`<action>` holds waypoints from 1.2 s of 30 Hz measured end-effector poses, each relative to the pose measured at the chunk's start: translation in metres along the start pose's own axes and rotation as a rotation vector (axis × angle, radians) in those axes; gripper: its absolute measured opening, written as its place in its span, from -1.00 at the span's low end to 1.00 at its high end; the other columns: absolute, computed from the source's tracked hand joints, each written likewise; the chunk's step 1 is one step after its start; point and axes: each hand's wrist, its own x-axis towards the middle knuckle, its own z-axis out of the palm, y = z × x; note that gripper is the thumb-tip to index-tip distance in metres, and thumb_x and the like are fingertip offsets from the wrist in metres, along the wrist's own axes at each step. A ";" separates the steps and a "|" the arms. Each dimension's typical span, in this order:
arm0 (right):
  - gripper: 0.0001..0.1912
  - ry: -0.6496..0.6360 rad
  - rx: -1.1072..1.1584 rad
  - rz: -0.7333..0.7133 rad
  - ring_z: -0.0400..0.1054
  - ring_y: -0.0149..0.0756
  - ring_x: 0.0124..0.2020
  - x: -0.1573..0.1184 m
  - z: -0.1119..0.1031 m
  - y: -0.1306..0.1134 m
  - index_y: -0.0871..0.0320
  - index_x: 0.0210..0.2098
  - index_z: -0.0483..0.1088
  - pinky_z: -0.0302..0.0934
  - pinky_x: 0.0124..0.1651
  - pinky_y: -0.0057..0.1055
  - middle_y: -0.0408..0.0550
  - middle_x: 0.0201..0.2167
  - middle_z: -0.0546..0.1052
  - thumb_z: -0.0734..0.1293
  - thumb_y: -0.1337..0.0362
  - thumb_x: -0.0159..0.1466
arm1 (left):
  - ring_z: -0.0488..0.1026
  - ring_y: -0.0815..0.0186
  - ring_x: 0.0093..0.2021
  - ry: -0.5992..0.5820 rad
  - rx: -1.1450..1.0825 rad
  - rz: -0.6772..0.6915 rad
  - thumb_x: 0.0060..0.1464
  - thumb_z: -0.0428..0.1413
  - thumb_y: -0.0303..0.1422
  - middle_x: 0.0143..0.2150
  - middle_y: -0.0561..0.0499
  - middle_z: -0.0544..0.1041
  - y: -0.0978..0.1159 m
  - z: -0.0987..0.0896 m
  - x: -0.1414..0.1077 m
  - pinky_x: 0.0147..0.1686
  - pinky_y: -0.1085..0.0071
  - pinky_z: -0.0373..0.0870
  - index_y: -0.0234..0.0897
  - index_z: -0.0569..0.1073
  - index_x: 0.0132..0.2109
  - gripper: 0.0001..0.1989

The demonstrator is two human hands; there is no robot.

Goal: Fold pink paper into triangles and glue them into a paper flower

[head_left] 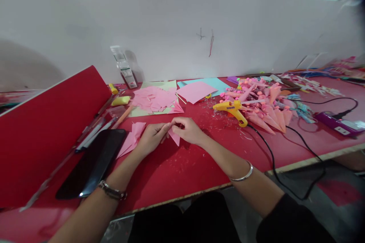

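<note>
Over the red tabletop (176, 174) my two hands meet on one small piece of pink paper (174, 138), whose pointed end sticks out below them. The fingers of my left hand (154, 135) are pinched at its upper left side. My right hand (186, 130) is closed on it from the right, covering much of the paper. Beside my left wrist lie pink paper sheets (131, 136), some of them folded. Just beyond my hands, a heap of cut pink paper pieces (154, 98) rests on a pale green sheet (139, 112).
A yellow glue gun (232, 110) with a black cord lies right, against a pile of pink paper cones (265, 102). At left are a black phone (94, 163), pens (94, 134) and a leaning red board (54, 133). A purple power strip (339, 124) sits far right.
</note>
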 end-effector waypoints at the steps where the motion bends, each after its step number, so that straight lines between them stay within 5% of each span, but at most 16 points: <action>1: -0.90 -0.011 -0.010 0.000 0.07 -0.50 -0.55 -0.001 0.000 0.000 0.20 -0.57 0.19 -0.02 -0.47 -0.57 -0.25 -0.62 0.20 0.12 0.36 0.06 | 0.13 0.51 -0.69 -0.014 0.011 0.011 0.10 -0.15 -0.23 -0.75 0.16 0.18 0.000 0.000 0.000 -0.63 0.58 0.05 -0.31 0.20 -0.66 -0.58; 17: -0.82 -0.064 -0.066 0.017 -0.04 -0.54 -0.61 -0.001 -0.004 0.000 0.18 -0.67 0.06 -0.15 -0.54 -0.56 -0.29 -0.68 0.05 0.15 0.32 0.02 | 0.13 0.51 -0.70 -0.096 0.083 0.074 0.11 -0.17 -0.24 -0.76 0.17 0.20 -0.002 -0.002 0.001 -0.60 0.57 0.07 -0.32 0.20 -0.66 -0.56; 28: -0.82 0.042 0.054 0.093 0.02 -0.53 -0.63 0.001 -0.007 0.001 0.18 -0.65 0.11 -0.09 -0.56 -0.56 -0.27 -0.71 0.11 0.12 0.35 0.06 | 0.13 0.50 -0.70 0.145 -0.067 -0.064 0.11 -0.16 -0.25 -0.77 0.15 0.18 0.004 -0.007 0.001 -0.59 0.55 0.09 -0.30 0.15 -0.71 -0.54; 36: -0.80 -0.040 0.222 0.123 0.13 -0.51 -0.62 0.001 -0.004 -0.002 0.18 -0.44 0.22 0.03 -0.54 -0.55 -0.23 -0.64 0.25 0.13 0.17 0.18 | 0.37 0.43 -0.57 0.103 -0.350 -0.048 0.06 -0.09 -0.27 -0.53 0.07 0.44 0.003 -0.003 0.005 -0.47 0.50 0.30 -0.35 0.33 -0.27 -0.77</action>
